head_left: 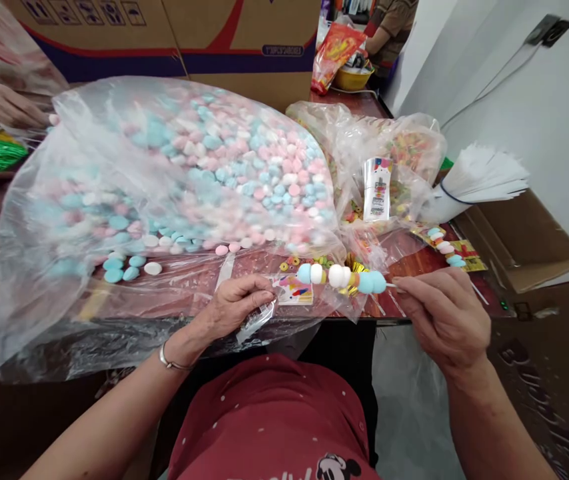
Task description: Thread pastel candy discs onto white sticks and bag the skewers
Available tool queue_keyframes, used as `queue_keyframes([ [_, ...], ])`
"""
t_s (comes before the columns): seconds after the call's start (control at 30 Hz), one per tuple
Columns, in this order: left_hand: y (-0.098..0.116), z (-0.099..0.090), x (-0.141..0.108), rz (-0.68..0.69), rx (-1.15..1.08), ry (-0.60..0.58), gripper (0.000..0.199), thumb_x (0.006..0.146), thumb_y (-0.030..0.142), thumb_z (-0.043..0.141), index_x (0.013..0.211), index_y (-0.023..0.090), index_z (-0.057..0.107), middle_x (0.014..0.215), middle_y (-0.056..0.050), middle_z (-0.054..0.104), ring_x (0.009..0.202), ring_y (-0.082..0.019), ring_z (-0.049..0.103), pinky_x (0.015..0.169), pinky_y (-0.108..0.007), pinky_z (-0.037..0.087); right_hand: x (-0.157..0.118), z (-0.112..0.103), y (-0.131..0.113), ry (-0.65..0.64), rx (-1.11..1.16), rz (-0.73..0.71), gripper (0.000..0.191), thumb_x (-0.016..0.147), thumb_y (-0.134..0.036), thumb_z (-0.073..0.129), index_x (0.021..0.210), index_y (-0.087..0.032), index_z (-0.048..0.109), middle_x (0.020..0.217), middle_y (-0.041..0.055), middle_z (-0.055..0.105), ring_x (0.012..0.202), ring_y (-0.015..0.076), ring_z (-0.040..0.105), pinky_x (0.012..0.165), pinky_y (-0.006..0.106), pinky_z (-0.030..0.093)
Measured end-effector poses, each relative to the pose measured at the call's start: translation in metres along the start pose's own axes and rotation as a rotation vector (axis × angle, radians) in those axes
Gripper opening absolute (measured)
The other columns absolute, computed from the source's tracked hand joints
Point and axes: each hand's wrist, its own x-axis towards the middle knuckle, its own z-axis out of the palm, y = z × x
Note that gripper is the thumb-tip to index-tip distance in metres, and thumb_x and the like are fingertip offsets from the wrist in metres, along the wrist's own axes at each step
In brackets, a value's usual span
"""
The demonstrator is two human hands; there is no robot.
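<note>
My right hand [447, 313] pinches the white stick of a marshmallow skewer [338, 275], held level above the table's front edge. Blue, white and pale pink marshmallows alternate on it with small orange-yellow pieces. My left hand [238, 301] is closed on a small clear plastic wrapper [258, 321], left of the skewer's tip. Beneath the skewer lies a colourful printed card [295, 294], partly hidden by my left fingers. Gummy rings [314, 262] are scattered just behind it. Another marshmallow skewer [445, 247] rests at the right.
A large clear bag of marshmallows [244, 167] covers the left and middle, some spilling out. Behind are bags of gummies [409, 150], a stack of printed labels [377, 190] and a cup of white sticks [444, 203]. Another person's hand [12, 105] is at the far left.
</note>
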Motion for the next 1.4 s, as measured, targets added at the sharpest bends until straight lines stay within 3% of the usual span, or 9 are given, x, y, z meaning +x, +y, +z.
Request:
queue_keyframes([
  [0.17, 0.002, 0.0, -0.001, -0.096, -0.097, -0.063, 0.023, 0.079, 0.037, 0.064, 0.073, 0.015, 0.063, 0.065, -0.001, 0.064, 0.056, -0.011, 0.052, 0.051, -0.021, 0.04, 0.001, 0.002, 0.001, -0.033, -0.029, -0.066, 0.019, 0.09, -0.019, 0.058, 0.107, -0.027, 0.065, 0.079, 0.0014, 0.068, 0.068, 0.017, 0.055, 0.068, 0.035, 0.043],
  [0.33, 0.005, -0.003, 0.001, -0.101, -0.12, -0.17, 0.023, 0.08, 0.034, 0.065, 0.069, 0.014, 0.064, 0.061, -0.001, 0.063, 0.053, -0.009, 0.052, 0.05, -0.019, 0.04, 0.003, 0.0, 0.002, -0.011, -0.061, -0.085, 0.017, 0.09, -0.019, 0.059, 0.106, -0.025, 0.065, 0.079, 0.002, 0.068, 0.068, 0.0168, 0.054, 0.069, 0.035, 0.042],
  [0.6, -0.002, 0.001, 0.001, -0.246, -0.395, -0.225, 0.03, 0.075, 0.04, 0.074, 0.072, 0.013, 0.061, 0.06, -0.002, 0.068, 0.047, -0.01, 0.057, 0.047, -0.02, 0.045, -0.001, 0.0, -0.002, -0.03, -0.086, -0.132, 0.013, 0.089, -0.015, 0.061, 0.1, -0.02, 0.064, 0.076, 0.0031, 0.067, 0.068, 0.0163, 0.052, 0.068, 0.034, 0.038],
  [0.8, -0.005, -0.002, 0.0, -0.345, -0.518, -0.269, 0.034, 0.071, 0.041, 0.078, 0.073, 0.014, 0.057, 0.056, -0.003, 0.069, 0.04, -0.01, 0.056, 0.04, -0.017, 0.041, -0.005, -0.004, -0.007, -0.021, -0.101, -0.207, 0.012, 0.088, -0.013, 0.063, 0.098, -0.019, 0.065, 0.076, 0.0025, 0.067, 0.071, 0.0157, 0.053, 0.07, 0.034, 0.039],
  [0.97, -0.008, -0.003, 0.001, -0.303, -0.404, -0.3, 0.033, 0.069, 0.039, 0.08, 0.072, 0.014, 0.06, 0.057, -0.002, 0.068, 0.045, -0.01, 0.056, 0.045, -0.02, 0.045, -0.004, -0.006, -0.007, -0.059, -0.099, -0.166, 0.008, 0.089, -0.016, 0.062, 0.097, -0.02, 0.064, 0.074, 0.0014, 0.067, 0.069, 0.0153, 0.051, 0.068, 0.033, 0.037],
  [1.17, -0.012, -0.003, 0.0, -0.155, -0.294, -0.167, 0.024, 0.074, 0.032, 0.077, 0.068, 0.013, 0.064, 0.06, -0.001, 0.066, 0.054, -0.008, 0.055, 0.051, -0.018, 0.042, -0.007, -0.005, -0.008, -0.074, -0.065, -0.13, 0.009, 0.089, -0.015, 0.061, 0.097, -0.019, 0.063, 0.074, 0.0026, 0.067, 0.069, 0.0163, 0.049, 0.068, 0.034, 0.037],
  [1.4, -0.009, -0.007, -0.003, -0.21, -0.361, -0.276, 0.031, 0.08, 0.042, 0.071, 0.075, 0.013, 0.064, 0.067, -0.004, 0.07, 0.055, -0.011, 0.061, 0.052, -0.021, 0.047, -0.01, -0.005, -0.005, -0.077, -0.054, -0.136, 0.01, 0.088, -0.014, 0.062, 0.098, -0.017, 0.062, 0.074, 0.0035, 0.067, 0.068, 0.0168, 0.049, 0.067, 0.035, 0.037],
])
